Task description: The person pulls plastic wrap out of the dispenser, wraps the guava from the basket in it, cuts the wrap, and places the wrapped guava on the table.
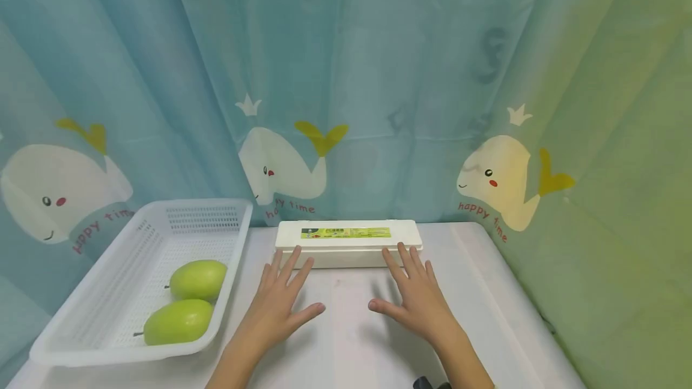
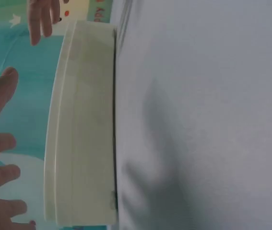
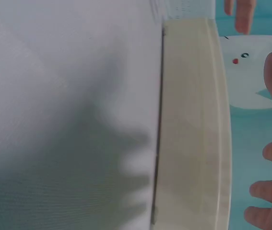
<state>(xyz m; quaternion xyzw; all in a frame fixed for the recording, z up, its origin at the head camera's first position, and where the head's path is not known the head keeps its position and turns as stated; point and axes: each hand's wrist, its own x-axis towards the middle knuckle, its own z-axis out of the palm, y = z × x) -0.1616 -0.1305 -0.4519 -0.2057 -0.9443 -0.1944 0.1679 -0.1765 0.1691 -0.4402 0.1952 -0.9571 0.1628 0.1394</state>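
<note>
White box [image 1: 346, 259] nr L grip [image 1: 278, 308] & R grip [image 1: 417, 305]

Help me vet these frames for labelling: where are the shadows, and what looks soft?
Head: soft shadows on the table near the left hand and right hand; small print on the label of the white box is unreadable. Left wrist: dim, a blurry-edged shadow on the table. Right wrist: a broader, diffuse shadow with finger shapes.

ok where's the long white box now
In the head view, the long white box sits centrally on the white table, before the blue patterned curtain, right of the white plastic basket.
</note>
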